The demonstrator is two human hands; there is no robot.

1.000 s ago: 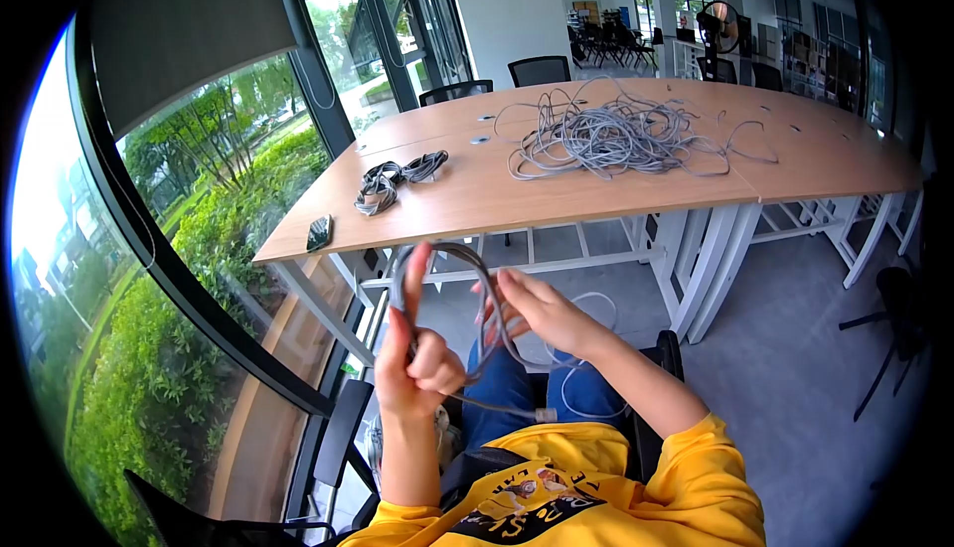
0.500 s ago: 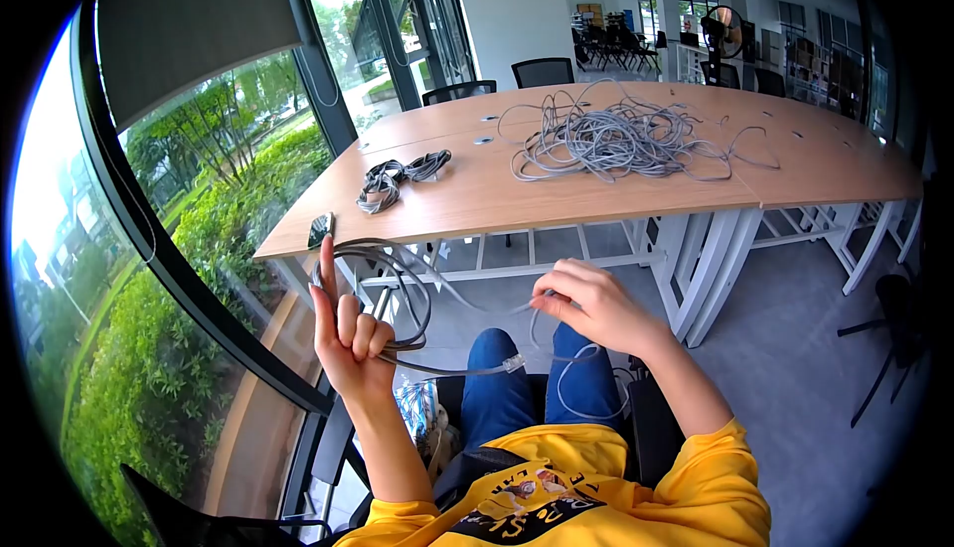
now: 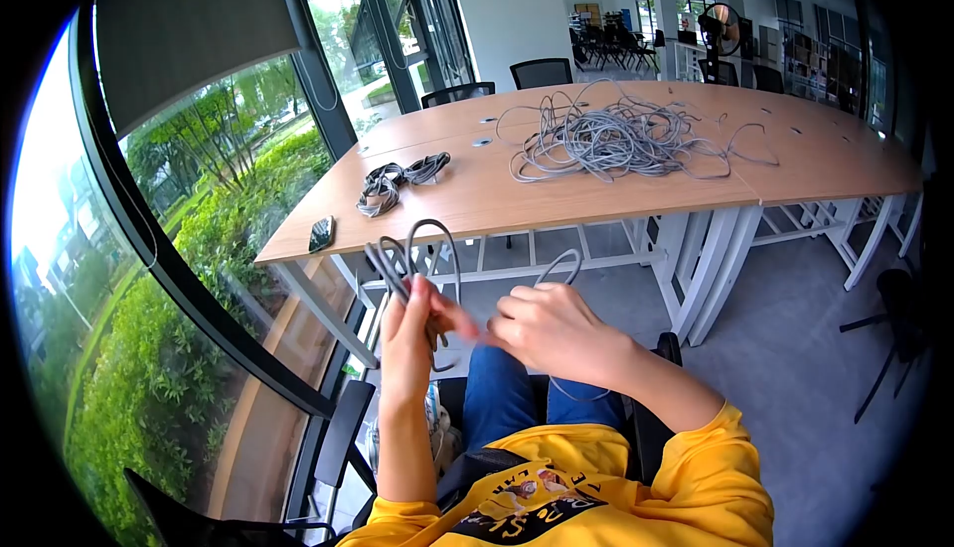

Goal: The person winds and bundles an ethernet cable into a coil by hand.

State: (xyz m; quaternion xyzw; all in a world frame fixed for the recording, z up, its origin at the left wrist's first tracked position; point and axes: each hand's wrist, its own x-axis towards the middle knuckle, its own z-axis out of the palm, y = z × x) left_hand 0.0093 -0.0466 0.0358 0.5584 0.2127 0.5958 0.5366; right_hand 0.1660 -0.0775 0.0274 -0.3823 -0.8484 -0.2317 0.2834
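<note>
My left hand (image 3: 405, 338) is wrapped round a coiled grey network cable (image 3: 433, 222), whose loops stand up above the fingers. Close beside it, my right hand (image 3: 552, 326) has its fingers curled round a length of the same cable, and a small loop sticks up behind the knuckles. The fingertips of both hands nearly meet above my lap, and some fingers are blurred. A thin stretch of cable hangs below my right hand over the jeans. The cable's plug is hidden.
In front stands a wooden table (image 3: 477, 211) bearing a big tangle of grey cable (image 3: 616, 142), tied cable bundles (image 3: 380, 189) and a phone (image 3: 321, 234) near its left corner. Windows line the left side. A black chair armrest (image 3: 345, 433) is beside my left arm.
My left hand has moved right and closed further round the coil, its raised finger now bent. My right hand has come lower and left, towards it. The loops now stand upright.
</note>
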